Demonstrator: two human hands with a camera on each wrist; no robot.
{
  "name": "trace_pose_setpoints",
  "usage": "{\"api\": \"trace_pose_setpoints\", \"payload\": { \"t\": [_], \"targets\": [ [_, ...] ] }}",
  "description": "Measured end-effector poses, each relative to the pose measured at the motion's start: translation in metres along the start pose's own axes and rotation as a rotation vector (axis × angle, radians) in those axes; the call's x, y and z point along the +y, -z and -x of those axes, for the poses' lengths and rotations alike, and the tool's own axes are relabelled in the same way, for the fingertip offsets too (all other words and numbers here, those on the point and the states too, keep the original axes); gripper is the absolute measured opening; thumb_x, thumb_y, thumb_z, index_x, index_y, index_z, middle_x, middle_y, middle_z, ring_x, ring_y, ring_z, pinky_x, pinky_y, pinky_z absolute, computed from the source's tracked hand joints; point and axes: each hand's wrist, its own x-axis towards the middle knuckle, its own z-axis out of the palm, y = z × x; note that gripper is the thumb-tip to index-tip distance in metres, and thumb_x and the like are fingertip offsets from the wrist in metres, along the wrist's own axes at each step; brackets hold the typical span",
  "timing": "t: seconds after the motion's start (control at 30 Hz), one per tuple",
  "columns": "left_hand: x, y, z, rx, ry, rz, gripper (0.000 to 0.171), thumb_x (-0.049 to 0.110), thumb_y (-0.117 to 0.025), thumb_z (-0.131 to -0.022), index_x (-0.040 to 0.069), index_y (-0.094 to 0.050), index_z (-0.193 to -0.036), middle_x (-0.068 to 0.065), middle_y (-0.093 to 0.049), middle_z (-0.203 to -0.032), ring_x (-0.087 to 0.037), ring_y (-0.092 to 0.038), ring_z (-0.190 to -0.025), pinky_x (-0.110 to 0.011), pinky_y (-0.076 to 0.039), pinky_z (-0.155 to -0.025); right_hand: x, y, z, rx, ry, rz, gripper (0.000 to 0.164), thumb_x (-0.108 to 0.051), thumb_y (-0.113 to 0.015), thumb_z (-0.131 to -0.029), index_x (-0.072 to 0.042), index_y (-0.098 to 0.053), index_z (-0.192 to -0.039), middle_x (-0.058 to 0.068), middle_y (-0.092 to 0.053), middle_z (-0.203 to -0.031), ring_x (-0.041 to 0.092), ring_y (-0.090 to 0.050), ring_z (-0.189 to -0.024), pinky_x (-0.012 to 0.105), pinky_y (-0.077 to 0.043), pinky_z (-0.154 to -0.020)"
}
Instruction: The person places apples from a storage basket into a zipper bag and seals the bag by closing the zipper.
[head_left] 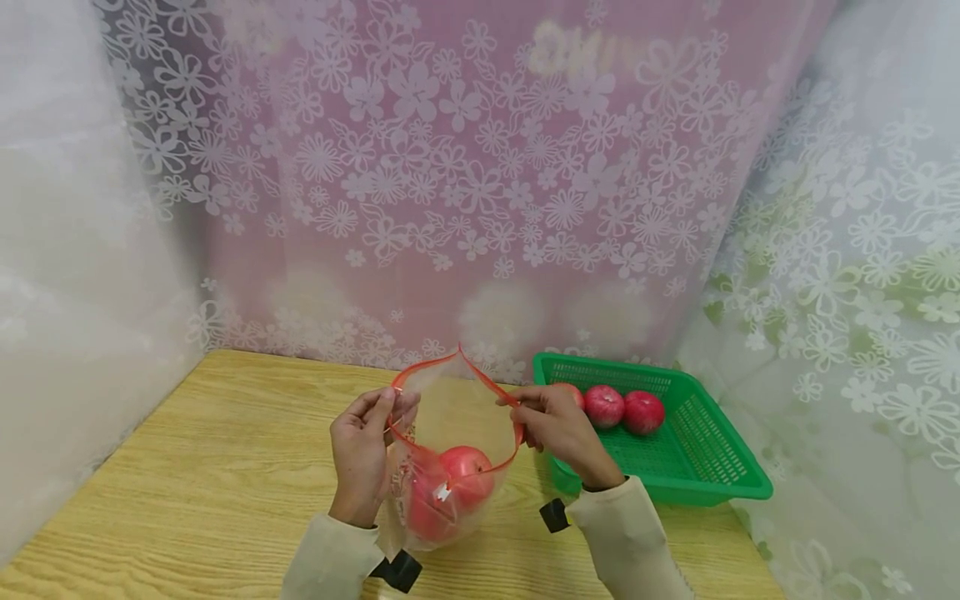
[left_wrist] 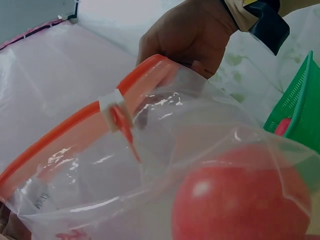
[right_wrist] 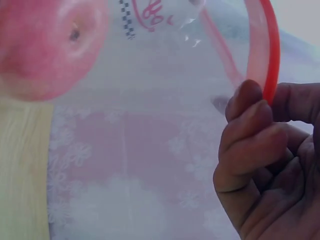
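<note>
A clear plastic zip bag (head_left: 480, 521) with a red zip edge stands on the table with its mouth spread wide. My left hand (head_left: 358, 467) pinches the left side of the rim. On the opposite side, my right hand (head_left: 562, 425) grips the rim between thumb and fingers. Red apples (head_left: 467, 475) lie at the bottom of the bag; at least two show through the film. A white slider (left_wrist: 112, 110) sits on the zip at the near side. In the right wrist view, the curled fingers (right_wrist: 250, 145) hold the red edge, beside an apple (right_wrist: 50, 50) behind the film.
To the right stands a green plastic basket (head_left: 720, 433), with three red apples (head_left: 643, 412) along its far-left side. Under everything is a wooden table (head_left: 187, 483). Flower-patterned translucent sheets (head_left: 480, 167) hang behind and at the right side.
</note>
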Motion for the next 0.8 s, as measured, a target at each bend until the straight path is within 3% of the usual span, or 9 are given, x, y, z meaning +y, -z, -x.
{"api": "trace_pose_setpoints", "payload": {
  "t": [0.33, 0.8],
  "targets": [
    [0.006, 0.001, 0.002, -0.024, -0.007, 0.083, 0.012, 0.003, -0.059, -0.095, 0.000, -0.068, -0.089, -0.006, -0.073, -0.079, -0.018, -0.073, -0.078, -0.036, -0.056, -0.076, -0.027, 0.006, -0.003, 0.053, 0.044, -0.030, 0.024, -0.004, -0.054, -0.094, 0.000, -0.067, -0.115, 0.009, -0.059, -0.063, 0.015, -0.044, -0.050, 0.027, -0.041, -0.044],
    [0.016, 0.000, 0.004, -0.031, -0.020, 0.075, 0.012, 0.004, -0.059, -0.095, -0.005, -0.067, -0.092, -0.006, -0.073, -0.079, -0.019, -0.073, -0.078, -0.035, -0.056, -0.075, -0.032, 0.007, -0.008, 0.087, 0.093, -0.070, 0.024, 0.000, -0.052, -0.094, 0.004, -0.066, -0.113, 0.012, -0.058, -0.062, 0.015, -0.043, -0.048, 0.025, -0.037, -0.042]
  ]
}}
